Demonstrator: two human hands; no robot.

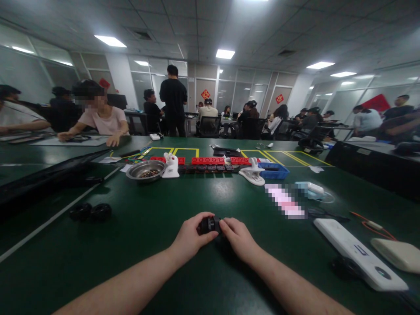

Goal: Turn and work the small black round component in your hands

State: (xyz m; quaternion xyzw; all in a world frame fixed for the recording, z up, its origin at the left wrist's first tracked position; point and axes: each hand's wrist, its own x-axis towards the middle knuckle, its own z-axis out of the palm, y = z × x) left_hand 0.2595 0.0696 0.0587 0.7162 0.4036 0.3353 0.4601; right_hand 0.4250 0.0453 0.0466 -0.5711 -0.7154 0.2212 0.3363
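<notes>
A small black object (209, 225) is held between my two hands, just above the green table. The fingers and thumb of my left hand (193, 234) are wrapped round its left side. On its right end, my right hand (239, 238) is closed in a pinch, with thumb and fingertips touching the black part. The object looks ribbed and roughly cylindrical; its details are too dark to tell. Beyond the hands stand a metal bowl (146, 171) with small pieces in it, a row of red blocks (207, 160), and two white clips (171, 166).
Black round items (91, 212) lie on the green table (141, 214) at the left. A blue tray (274, 170) stands behind at the right. A white power strip (359, 253), cables and a pale box (397, 253) lie at the right. Across the table sits a person (101, 116).
</notes>
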